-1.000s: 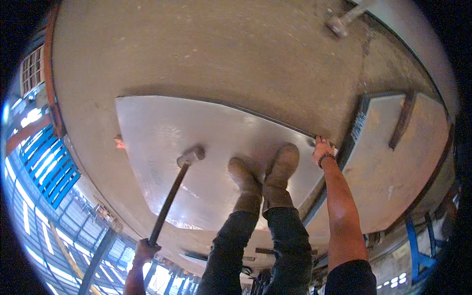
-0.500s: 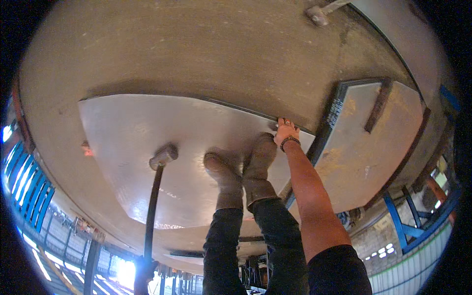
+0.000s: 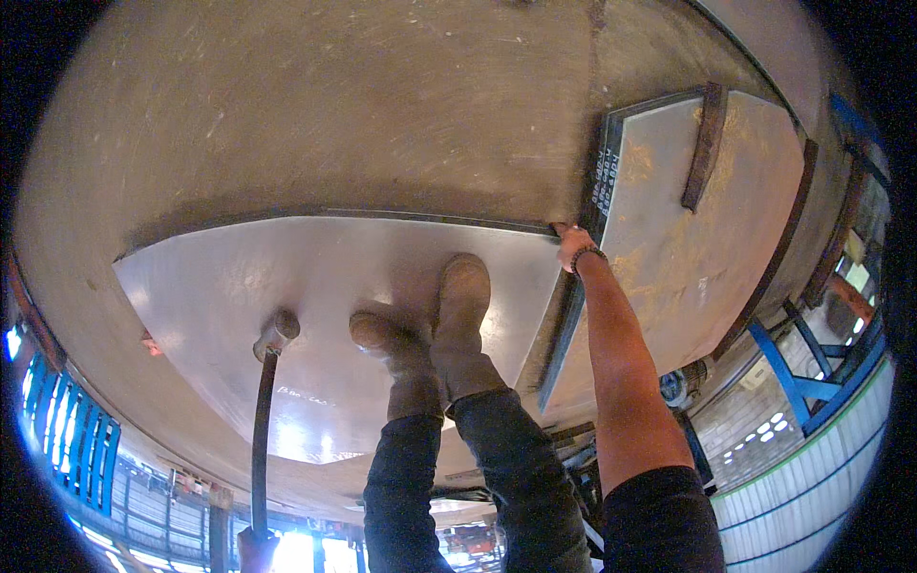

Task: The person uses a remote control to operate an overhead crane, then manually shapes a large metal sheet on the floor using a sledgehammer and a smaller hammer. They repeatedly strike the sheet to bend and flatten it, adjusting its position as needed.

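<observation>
My left hand [image 3: 256,549], low in the picture and partly dim, is closed round the handle of a sledgehammer [image 3: 262,430]. Its hammer head [image 3: 277,332] is over a smooth grey metal plate [image 3: 239,296]; whether it touches, I cannot tell. At the plate's far right corner, my right hand [image 3: 575,244], wearing a dark beaded bracelet, has its fingers curled at the edge. A thin dark metal strip [image 3: 420,220] runs along that far edge up to the hand. My boots [image 3: 465,291] stand on the plate.
To the right lies a second, rust-stained plate [image 3: 707,220] with dark edge bars and a short rusty bar [image 3: 707,148] on it. Both plates rest on a broad brown metal surface [image 3: 363,105]. Blue metal frames [image 3: 788,372] stand at the right, blue slats [image 3: 72,430] at the left.
My view has shifted, bringing the second plate more into sight. The other hammer at the far right has left view. My right hand stays at the plate's corner, its fingers more curled.
</observation>
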Available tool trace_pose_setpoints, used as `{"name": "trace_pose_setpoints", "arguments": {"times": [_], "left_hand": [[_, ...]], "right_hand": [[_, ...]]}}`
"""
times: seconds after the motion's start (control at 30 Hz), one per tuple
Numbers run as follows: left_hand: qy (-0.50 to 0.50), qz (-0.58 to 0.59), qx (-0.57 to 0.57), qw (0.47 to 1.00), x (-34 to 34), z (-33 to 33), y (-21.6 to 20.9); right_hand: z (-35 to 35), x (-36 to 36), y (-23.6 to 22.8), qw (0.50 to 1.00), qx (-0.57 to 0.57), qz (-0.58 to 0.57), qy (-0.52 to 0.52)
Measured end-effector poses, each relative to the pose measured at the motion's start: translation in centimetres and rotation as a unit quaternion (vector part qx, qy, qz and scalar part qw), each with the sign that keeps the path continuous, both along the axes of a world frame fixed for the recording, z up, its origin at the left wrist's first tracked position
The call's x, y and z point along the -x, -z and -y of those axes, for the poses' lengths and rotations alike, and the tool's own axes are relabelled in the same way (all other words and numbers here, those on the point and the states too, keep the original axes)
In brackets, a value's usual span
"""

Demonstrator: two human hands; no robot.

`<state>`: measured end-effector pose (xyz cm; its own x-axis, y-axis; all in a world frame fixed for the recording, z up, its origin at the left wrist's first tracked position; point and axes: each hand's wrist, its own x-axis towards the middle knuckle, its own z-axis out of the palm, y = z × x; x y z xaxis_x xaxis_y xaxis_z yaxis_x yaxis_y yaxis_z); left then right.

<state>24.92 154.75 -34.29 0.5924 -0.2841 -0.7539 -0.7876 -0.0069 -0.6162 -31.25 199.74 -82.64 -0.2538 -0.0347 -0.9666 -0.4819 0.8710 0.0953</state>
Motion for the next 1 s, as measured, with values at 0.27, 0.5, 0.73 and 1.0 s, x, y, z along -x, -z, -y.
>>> {"name": "trace_pose_setpoints", "arguments": {"times": [0.27, 0.5, 0.73, 1.0], "left_hand": [[0.045, -0.002, -0.004, 0.999, 3.5, 2.2, 0.7], [0.045, -0.029, -0.002, 0.999, 5.2, 2.8, 0.3], [0.084, -0.041, 0.017, 0.995, 2.6, 0.7, 0.6], [0.114, -0.136, -0.058, 0.982, 1.0, -1.4, -1.4]], "right_hand": [[-0.8, 0.2, -0.5, 1.000, 0.002, -0.004, 0.021], [1.1, 0.6, -1.9, 0.999, -0.004, 0.006, -0.045], [12.0, -3.5, -2.9, 0.998, 0.011, 0.011, -0.063], [30.2, -9.6, -4.6, 0.988, 0.109, 0.058, -0.094]]}}
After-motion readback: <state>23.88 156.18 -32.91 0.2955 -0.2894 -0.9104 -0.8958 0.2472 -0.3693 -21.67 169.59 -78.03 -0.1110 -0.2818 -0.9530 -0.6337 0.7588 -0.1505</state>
